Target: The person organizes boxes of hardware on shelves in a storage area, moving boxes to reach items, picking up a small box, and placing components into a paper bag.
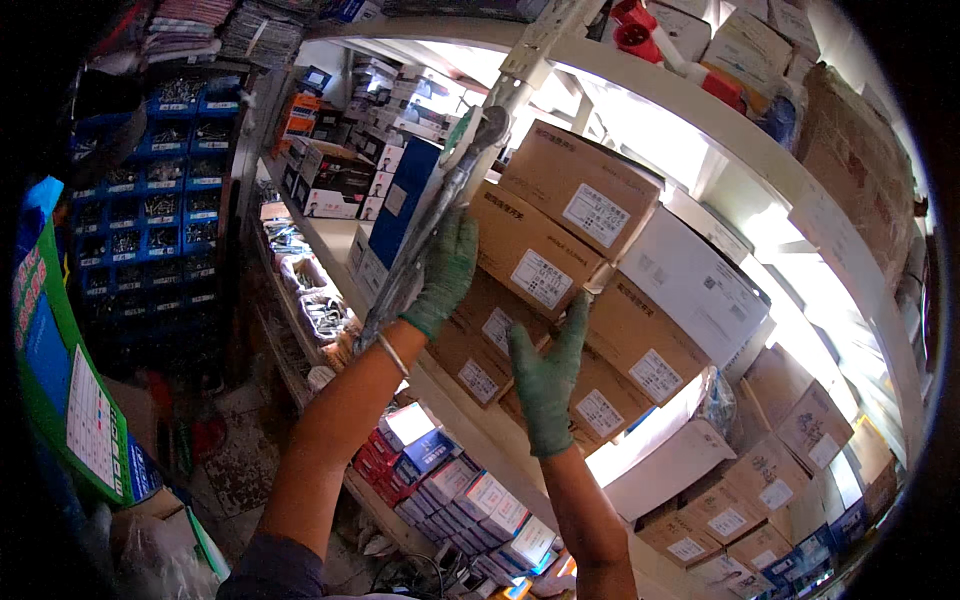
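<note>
My left hand (452, 262), in a green knit glove, lies along the left end of a brown cardboard box (491, 240), close beside a metal shelf upright (435, 225). Its fingertips are partly hidden, so its grip is unclear. My right hand (551, 382), also gloved in green, has thumb and fingers spread. Its fingertips reach the lower right corner of that same box. Another carton (540, 161) rests on top. Below are more stacked cartons, including one at the right (622, 315) and one at the lower left (461, 345). The cartons bear white labels with writing.
A large white box (682, 262) adjoins the stack on the right. Small product boxes (457, 487) fill the lower shelf. Blue parts bins (161, 172) with screws stand at the left. Overhead runs a shelf beam (720, 135) with red plugs (634, 37) above it.
</note>
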The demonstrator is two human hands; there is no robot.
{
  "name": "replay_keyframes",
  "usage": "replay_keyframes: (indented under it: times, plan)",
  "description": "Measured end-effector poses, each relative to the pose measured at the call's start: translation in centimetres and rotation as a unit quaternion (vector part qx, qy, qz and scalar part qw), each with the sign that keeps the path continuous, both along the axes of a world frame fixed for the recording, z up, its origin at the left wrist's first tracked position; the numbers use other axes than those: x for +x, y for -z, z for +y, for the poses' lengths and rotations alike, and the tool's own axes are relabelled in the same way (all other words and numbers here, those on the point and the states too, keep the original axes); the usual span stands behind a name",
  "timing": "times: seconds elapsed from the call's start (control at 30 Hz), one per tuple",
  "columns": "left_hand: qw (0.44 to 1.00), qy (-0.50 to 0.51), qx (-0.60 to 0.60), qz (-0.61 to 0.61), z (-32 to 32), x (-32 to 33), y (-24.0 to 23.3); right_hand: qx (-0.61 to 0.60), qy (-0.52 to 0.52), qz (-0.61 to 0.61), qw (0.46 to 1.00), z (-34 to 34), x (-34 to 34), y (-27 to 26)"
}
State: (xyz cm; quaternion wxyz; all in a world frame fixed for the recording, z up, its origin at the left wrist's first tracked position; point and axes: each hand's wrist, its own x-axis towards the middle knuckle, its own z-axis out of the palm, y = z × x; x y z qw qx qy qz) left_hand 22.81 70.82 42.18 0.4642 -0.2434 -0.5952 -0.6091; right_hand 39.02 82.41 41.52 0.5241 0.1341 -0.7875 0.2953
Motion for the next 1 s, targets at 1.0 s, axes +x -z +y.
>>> replay_keyframes:
  times: [1.0]
  plan:
    - [0.973, -0.2, -0.094, 0.065, 6.9, -2.4, -1.0, -0.2, 0.091, 0.088, 0.972, 11.9, 5.8, -1.3]
